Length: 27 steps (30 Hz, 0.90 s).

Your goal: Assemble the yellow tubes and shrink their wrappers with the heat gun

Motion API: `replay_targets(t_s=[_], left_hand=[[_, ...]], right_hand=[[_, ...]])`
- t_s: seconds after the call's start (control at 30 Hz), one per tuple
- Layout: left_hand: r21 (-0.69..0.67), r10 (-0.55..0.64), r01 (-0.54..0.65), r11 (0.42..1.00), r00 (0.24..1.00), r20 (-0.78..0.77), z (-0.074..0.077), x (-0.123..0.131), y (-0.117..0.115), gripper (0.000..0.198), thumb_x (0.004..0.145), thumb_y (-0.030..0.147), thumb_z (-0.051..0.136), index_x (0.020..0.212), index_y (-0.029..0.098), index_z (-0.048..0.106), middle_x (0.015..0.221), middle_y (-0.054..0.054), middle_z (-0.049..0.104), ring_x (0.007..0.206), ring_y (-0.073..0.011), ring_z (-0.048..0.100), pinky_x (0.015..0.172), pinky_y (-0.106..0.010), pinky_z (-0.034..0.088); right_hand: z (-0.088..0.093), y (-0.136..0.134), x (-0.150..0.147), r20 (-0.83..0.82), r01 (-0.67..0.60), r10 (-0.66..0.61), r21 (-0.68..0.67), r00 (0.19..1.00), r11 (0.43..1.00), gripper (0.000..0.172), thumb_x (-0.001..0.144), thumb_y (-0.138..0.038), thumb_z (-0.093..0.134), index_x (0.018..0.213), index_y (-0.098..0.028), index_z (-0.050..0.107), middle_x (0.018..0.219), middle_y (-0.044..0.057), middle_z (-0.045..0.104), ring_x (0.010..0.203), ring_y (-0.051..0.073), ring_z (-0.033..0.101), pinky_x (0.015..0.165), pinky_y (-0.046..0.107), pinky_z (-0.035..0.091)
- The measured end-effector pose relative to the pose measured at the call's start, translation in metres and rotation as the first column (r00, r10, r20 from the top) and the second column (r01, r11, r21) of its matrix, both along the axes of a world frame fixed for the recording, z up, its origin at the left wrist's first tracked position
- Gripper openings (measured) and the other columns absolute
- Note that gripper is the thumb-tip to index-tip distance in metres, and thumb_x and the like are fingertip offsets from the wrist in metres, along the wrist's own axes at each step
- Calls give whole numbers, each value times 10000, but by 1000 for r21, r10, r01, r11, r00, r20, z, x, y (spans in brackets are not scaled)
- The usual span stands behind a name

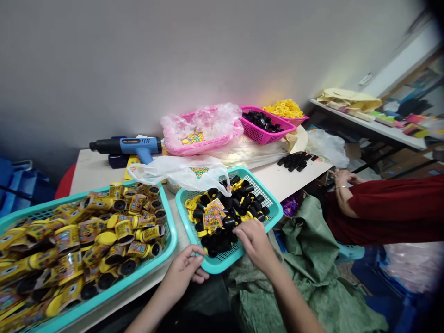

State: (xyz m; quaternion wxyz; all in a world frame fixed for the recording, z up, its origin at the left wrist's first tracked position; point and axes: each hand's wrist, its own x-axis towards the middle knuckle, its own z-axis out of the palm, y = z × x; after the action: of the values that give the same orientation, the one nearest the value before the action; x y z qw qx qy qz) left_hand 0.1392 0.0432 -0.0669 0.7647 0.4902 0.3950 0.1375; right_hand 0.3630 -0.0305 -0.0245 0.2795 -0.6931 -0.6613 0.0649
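Black plastic tubes (222, 236) and yellow rings (190, 204) lie heaped in a teal mesh basket (267, 196) near the table's (277, 178) front edge; a small stack of printed sachets (212, 215) sits on the heap, toward the basket's middle; the right hand (251, 245) is over the basket's near rim, its fingers (243, 233) bent down onto the black tubes, the grip drawn in, though they hide whether it has hold of anything, so I cannot tell; the left hand (183, 273) hangs just off the basket's near corner, its grip half open and curled, with nothing showing in it; a larger teal basket (169, 240) lies beside it at the table's left front corner, packed with labelled tubes with yellow caps (104, 240); a white plastic bag (180, 173) drapes over the far corner of the smaller basket and lies across part of its rim; along the table's back edge stand a blue heat gun (133, 145), a pink basket lined with clear plastic (204, 149), a pink basket of black pieces (265, 134) and a basket of yellow rings (280, 108); loose black pieces (294, 161) lie near the table's right edge; a green woven sack (305, 245) hangs in folds below that edge; beyond it, a co-worker in a dark red shirt (385, 208) stands with clasped hands (342, 178), apart from the table.
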Motion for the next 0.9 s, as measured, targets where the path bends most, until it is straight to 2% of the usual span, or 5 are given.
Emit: replay_targets(t_s=[0.33, 0.43, 0.57, 0.7, 0.9], left_hand=[[411, 76, -82, 908, 997, 29, 29, 8, -15, 415, 800, 408, 583, 1171, 230, 645, 936, -62, 733, 790, -184, 684, 710, -281, 531], [826, 401, -223, 518, 916, -4, 50, -65, -3, 275, 859, 381, 519, 1027, 283, 714, 1067, -42, 729, 998, -201, 663, 880, -284, 508], [987, 887, -160, 6, 456, 68, 60, -187, 24, 326, 829, 434, 491, 947, 210, 697, 1128, -126, 673, 1115, -305, 589, 1079, -479, 354], [897, 958, -347, 273, 185, -219, 45, -259, 51, 404, 776, 382, 419, 1042, 137, 601, 1248, -203, 602, 1279, -371, 474, 1082, -537, 333], [781, 930, -508, 363, 248, -271, 16, -285, 55, 340, 641, 438, 518, 870, 217, 637, 959, -125, 747, 1030, -352, 663, 891, -449, 528]], right_hand=[[-70, 6, 40, 241, 25, -138, 420, 961, 907, 398, 980, -252, 311, 704, -190, 591, 681, 31, 617, 679, 165, 534, 736, 320, 351], [-67, 4, 76, 264, -13, -143, 511, 954, 860, 445, 990, -304, 318, 678, -186, 613, 674, 49, 641, 655, 183, 568, 681, 323, 382], [-71, 8, 85, 147, 131, -248, 545, 958, 828, 376, 927, -445, 469, 788, -190, 708, 818, 88, 693, 769, 243, 620, 745, 372, 445], [-64, 52, -4, -478, 46, 49, 185, 877, 982, 485, 898, -595, 445, 830, -197, 714, 942, 114, 685, 919, 256, 636, 804, 360, 511], [-46, 124, -135, -849, -286, 32, -142, 528, 948, 885, 793, -827, 328, 1364, -167, 470, 1375, 153, 497, 1259, 276, 482, 1047, 425, 400]])
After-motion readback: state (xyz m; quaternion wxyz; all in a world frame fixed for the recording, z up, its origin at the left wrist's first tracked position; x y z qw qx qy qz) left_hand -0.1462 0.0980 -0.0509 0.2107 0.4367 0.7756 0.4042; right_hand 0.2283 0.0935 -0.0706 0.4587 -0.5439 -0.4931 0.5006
